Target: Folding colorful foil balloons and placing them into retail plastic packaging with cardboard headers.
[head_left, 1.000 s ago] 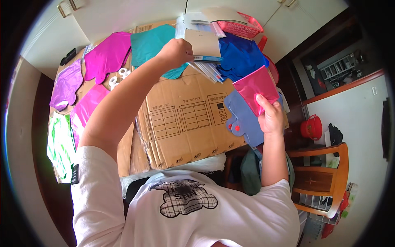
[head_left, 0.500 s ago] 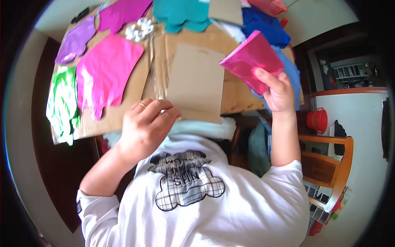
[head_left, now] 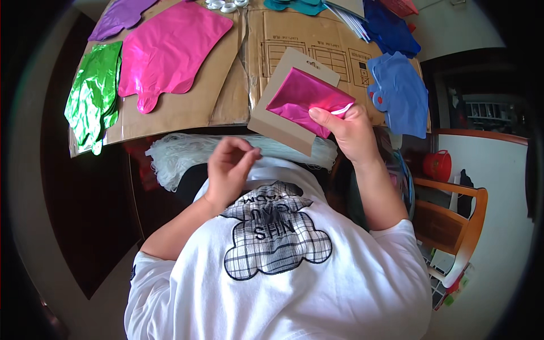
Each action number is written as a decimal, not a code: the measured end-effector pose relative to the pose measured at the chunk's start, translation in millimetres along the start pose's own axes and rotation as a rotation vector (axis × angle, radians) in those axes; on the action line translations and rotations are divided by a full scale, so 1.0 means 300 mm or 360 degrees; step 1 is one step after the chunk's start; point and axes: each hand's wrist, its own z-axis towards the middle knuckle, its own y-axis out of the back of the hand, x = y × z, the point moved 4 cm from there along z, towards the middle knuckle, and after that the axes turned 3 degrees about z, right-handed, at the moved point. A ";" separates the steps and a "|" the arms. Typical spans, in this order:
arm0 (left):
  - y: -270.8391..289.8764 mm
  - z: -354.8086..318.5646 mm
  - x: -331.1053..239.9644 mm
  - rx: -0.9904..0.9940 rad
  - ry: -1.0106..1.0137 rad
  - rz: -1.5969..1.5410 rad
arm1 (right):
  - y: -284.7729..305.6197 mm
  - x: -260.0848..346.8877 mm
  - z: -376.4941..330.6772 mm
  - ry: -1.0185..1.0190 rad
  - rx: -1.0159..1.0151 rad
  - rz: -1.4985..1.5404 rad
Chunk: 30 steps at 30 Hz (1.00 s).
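Note:
My right hand (head_left: pixel 352 129) grips a folded piece of shiny pink foil (head_left: pixel 310 100), thumb on top and the other fingers underneath. Directly behind the foil is a flat brown card (head_left: pixel 280 126), tilted and reaching past the table's near edge; whether my right fingers hold it too is hidden. My left hand (head_left: pixel 229 170) is raised in front of my shirt, left of the card and apart from it. Its fingers are curled, with thumb and forefinger nearly together; anything between them is too small to make out.
Flat foil balloons lie on the cardboard-covered table (head_left: pixel 187 116): green (head_left: pixel 96 93), pink (head_left: pixel 167 54), purple (head_left: pixel 120 18), teal (head_left: pixel 297 5), dark blue (head_left: pixel 388 28) and light blue (head_left: pixel 399 93). White rolls (head_left: pixel 228 7) lie at the back. White strands (head_left: pixel 181 158) hang below the near edge.
The right hand has brought the pink foil left and down, over the card. The card has turned and now tilts. My left hand has come off the card toward me. The view has shifted.

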 end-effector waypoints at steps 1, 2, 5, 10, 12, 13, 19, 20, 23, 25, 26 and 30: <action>-0.006 0.010 0.016 0.0127 0.0291 0.0062 | -0.006 -0.003 -0.003 -0.0025 0.0010 -0.0061; -0.015 0.028 0.024 0.0163 0.0481 -0.0139 | -0.011 -0.005 -0.005 -0.0050 0.0019 -0.0121; -0.087 0.098 0.017 0.0372 0.0671 -0.0568 | -0.031 -0.013 0.001 0.0035 0.0013 -0.0179; -0.142 0.110 0.039 0.0523 0.0727 -0.0769 | -0.048 -0.060 -0.018 0.0041 -0.0034 -0.0143; -0.146 0.114 0.040 0.0477 0.0761 -0.0797 | -0.061 -0.057 -0.022 0.0055 -0.0020 -0.0186; -0.150 0.116 0.039 0.0452 0.0779 -0.0809 | -0.067 -0.054 -0.024 0.0063 -0.0012 -0.0205; -0.166 0.115 0.027 0.0121 0.0853 -0.0747 | -0.068 -0.063 -0.010 -0.0005 -0.0066 -0.0335; -0.166 0.114 0.022 0.0099 0.0847 -0.0706 | -0.068 -0.058 -0.006 -0.0006 -0.0073 -0.0371; -0.168 0.118 0.024 0.0023 0.0809 -0.0548 | -0.054 -0.005 0.002 0.0263 -0.0064 -0.0901; -0.157 0.123 0.042 -0.0051 0.0768 -0.0378 | -0.021 0.092 0.009 0.0397 -0.0393 -0.1239; -0.152 0.128 0.037 -0.0056 0.0753 -0.0325 | -0.011 0.138 0.007 0.0761 -0.0441 -0.1538; -0.168 0.124 0.018 -0.0127 0.0696 -0.0353 | -0.119 0.143 0.023 0.1453 0.0678 -0.1942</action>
